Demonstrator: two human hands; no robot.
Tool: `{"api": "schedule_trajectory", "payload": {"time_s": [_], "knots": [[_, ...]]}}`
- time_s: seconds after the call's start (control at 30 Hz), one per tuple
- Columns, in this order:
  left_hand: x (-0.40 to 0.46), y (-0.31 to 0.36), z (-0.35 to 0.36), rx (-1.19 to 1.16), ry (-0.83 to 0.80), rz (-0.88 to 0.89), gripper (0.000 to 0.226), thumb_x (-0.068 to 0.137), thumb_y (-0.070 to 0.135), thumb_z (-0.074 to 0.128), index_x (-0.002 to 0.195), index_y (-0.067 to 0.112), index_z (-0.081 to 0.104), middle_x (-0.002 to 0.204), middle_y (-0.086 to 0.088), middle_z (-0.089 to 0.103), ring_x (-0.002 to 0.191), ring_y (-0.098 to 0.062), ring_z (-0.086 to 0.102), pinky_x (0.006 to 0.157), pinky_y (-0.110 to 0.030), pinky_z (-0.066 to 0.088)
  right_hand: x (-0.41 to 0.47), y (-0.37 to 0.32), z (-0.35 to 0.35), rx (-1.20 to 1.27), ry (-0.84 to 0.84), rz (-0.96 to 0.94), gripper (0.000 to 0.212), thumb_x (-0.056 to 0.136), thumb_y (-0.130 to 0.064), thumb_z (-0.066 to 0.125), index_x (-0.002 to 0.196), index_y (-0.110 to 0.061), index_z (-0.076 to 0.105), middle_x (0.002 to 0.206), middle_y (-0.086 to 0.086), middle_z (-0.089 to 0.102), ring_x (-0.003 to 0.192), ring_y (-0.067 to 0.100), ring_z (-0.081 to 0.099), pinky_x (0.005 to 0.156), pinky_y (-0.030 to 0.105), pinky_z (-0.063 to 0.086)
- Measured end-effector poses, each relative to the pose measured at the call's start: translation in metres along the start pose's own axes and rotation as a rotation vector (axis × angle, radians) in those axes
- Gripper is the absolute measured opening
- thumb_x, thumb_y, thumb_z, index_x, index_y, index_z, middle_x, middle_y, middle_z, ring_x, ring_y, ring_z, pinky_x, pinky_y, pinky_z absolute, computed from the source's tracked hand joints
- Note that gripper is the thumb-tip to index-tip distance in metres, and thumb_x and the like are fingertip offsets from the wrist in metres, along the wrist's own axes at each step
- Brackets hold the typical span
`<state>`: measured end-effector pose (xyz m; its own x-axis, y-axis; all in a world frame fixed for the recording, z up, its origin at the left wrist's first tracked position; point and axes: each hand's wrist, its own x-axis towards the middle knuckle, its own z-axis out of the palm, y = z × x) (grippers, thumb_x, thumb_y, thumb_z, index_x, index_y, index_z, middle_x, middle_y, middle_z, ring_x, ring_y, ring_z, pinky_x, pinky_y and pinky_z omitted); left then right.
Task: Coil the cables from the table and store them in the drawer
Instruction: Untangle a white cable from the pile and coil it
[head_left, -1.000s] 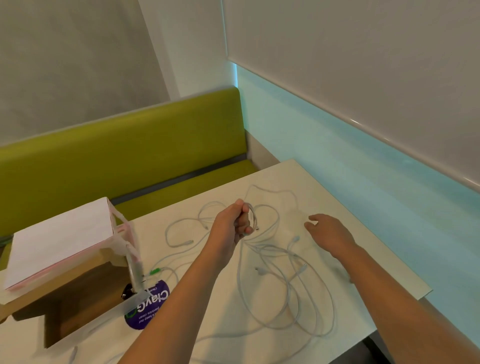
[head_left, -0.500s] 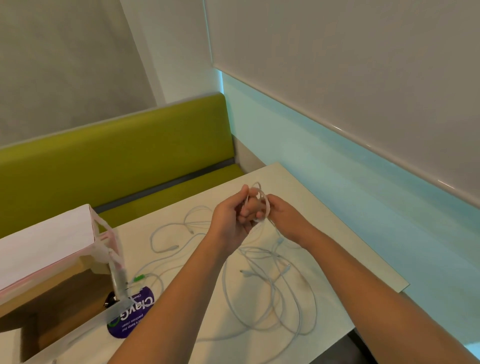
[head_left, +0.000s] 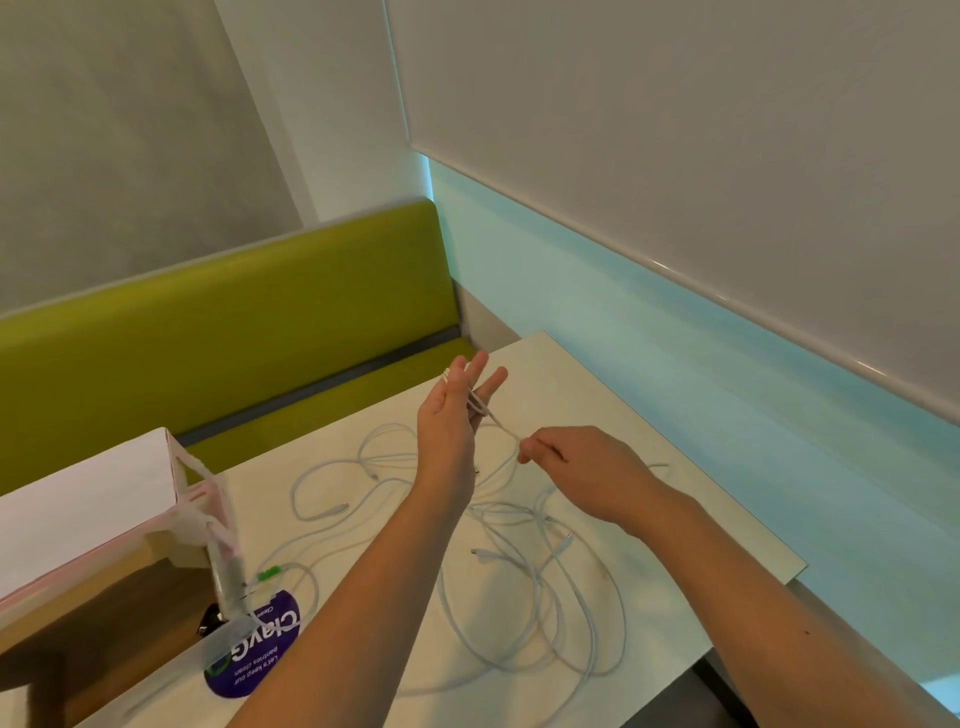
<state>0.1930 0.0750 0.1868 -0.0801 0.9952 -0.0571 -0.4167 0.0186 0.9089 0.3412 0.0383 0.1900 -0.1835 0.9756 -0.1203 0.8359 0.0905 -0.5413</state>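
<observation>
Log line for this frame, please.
phase: coiling | left hand: open, white cable looped round fingers | right hand: pinching cable | drawer: unseen

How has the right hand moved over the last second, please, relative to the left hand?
Yes. The right hand came in from the table to the left hand, then drew back, pinching the cable.

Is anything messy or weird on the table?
Yes. The white cables lie in a loose tangle across the table, looping over each other. One strand is wound round the left hand while the right hand pinches it. Nothing looks broken or spilled.
</observation>
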Motion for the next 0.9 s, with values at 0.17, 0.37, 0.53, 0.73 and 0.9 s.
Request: {"api": "schedule_trajectory", "payload": {"time_s": [0.17,0.37,0.53,0.73,0.9], "knots": [[0.001,-0.006,-0.005,0.45,-0.112,0.099,0.033,0.106,0.035,0.032,0.122,0.017,0.055,0.121,0.015,0.067,0.1,-0.009,0.07,0.099,-0.031,0.046,-0.009,0.003,-0.008,0.136,-0.087,0.004,0.033,0.099,-0.047,0.04,0.11,-0.038,0.069,0.105,-0.017,0.067,0.089,0.007,0.06,0.078,0.029,0.048],[-0.011,-0.016,-0.01,0.925,-0.353,0.123,0.035,0.106,0.037,0.034,0.122,0.021,0.062,0.076,0.006,0.073,0.072,-0.005,0.067,0.068,-0.017,0.045,-0.006,0.01,-0.033,0.154,0.038,0.011,0.026,0.09,-0.048,0.058,0.078,-0.029,0.07,0.068,-0.007,0.056,0.06,0.013,0.047,0.06,0.031,0.036],[-0.013,-0.01,-0.008,0.887,-0.422,0.015,0.038,0.104,0.037,0.042,0.077,0.029,0.067,0.054,0.005,0.054,0.051,-0.009,0.047,0.062,-0.024,0.042,0.0,0.017,-0.043,0.26,0.152,0.022,0.043,0.07,-0.06,0.076,0.063,-0.02,0.061,0.052,-0.009,0.042,0.054,0.012,0.039,0.057,0.032,0.032],[-0.009,0.0,-0.003,0.395,-0.502,-0.194,0.045,0.107,0.029,0.032,0.07,0.01,0.051,0.054,0.0,0.028,0.048,-0.014,0.028,0.096,-0.038,0.052,0.009,0.021,-0.037,0.495,0.144,-0.018,0.035,0.089,-0.047,0.062,0.083,-0.013,0.063,0.065,-0.006,0.046,0.061,0.009,0.041,0.062,0.026,0.035],[-0.011,-0.004,-0.001,-0.009,-0.447,-0.373,0.04,0.107,0.029,0.034,0.076,0.01,0.05,0.059,0.0,0.02,0.044,-0.01,0.02,0.099,-0.044,0.051,0.012,0.027,-0.025,0.539,0.109,-0.057,0.019,0.1,-0.036,0.049,0.088,-0.028,0.062,0.077,-0.018,0.059,0.07,0.0,0.051,0.071,0.022,0.041]]}}
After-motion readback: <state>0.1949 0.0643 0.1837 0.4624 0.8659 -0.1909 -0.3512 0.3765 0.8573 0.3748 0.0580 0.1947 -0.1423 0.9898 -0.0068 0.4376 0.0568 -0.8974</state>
